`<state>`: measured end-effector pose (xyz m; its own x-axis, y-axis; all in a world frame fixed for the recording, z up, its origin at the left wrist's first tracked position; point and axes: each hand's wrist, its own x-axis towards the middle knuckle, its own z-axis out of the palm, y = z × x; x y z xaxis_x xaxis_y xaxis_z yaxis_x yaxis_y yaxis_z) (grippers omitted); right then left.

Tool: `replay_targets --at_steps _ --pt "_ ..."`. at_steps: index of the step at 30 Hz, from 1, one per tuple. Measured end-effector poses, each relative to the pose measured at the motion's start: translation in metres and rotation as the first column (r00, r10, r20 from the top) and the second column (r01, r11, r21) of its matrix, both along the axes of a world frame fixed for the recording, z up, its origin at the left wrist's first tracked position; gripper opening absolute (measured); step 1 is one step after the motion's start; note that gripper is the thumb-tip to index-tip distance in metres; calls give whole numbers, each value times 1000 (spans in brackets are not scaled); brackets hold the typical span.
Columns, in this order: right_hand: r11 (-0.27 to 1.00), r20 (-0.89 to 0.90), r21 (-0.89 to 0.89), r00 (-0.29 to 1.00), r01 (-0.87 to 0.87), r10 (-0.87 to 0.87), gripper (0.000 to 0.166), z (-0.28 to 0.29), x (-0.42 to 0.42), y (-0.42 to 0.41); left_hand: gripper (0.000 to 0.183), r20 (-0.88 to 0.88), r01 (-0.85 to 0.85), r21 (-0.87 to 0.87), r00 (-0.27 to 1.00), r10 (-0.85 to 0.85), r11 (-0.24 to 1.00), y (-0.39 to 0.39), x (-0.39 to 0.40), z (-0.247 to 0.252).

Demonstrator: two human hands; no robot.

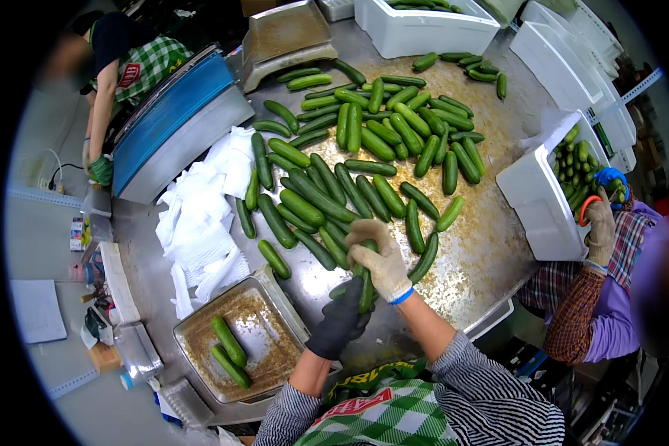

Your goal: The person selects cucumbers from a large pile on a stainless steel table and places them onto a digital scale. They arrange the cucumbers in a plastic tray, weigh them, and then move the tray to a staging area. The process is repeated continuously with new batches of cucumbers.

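My left hand (340,320), in a black glove, grips the lower part of a green cucumber (365,287) close to the table's front edge. Around the upper part of that cucumber curl the fingers of my right hand (380,259), which wears a cream knit glove. The end of another cucumber (339,290) shows beside the black glove; whether it is held too I cannot tell. Just beyond my hands, a large loose pile of cucumbers (301,207) spreads over the stained metal table (451,279). Two cucumbers (229,341) lie on the pan of a weighing scale (273,329) to my left.
White foam net sleeves (200,223) are heaped left of the pile, by a blue-topped machine (173,122). A second scale (287,33) and a foam box (423,28) stand at the back. At right, a co-worker's gloved hand (599,223) holds orange-handled scissors over a foam box (541,189) of cucumbers.
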<state>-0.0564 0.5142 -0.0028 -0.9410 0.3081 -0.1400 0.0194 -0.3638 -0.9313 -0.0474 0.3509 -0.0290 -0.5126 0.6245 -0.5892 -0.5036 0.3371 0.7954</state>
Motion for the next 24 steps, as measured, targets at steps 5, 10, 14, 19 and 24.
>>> replay_targets --at_steps 5,10,14,19,24 --pt "146 102 980 972 -135 212 19 13 -53 66 40 247 -234 179 951 187 956 8 0 38" --pt "-231 -61 971 861 -67 -504 48 -31 -135 212 60 434 -355 -48 834 340 934 -1 0 51" --pt "-69 205 965 892 -253 -402 50 -68 -163 279 49 199 -535 -82 818 540 841 -26 6 55" --pt "476 -10 828 857 296 -515 51 -81 -162 300 48 -241 -913 -197 399 885 358 -88 23 48" --pt "313 261 932 939 -184 -226 63 -45 -188 268 43 -568 -871 -305 491 660 386 -179 52 13"
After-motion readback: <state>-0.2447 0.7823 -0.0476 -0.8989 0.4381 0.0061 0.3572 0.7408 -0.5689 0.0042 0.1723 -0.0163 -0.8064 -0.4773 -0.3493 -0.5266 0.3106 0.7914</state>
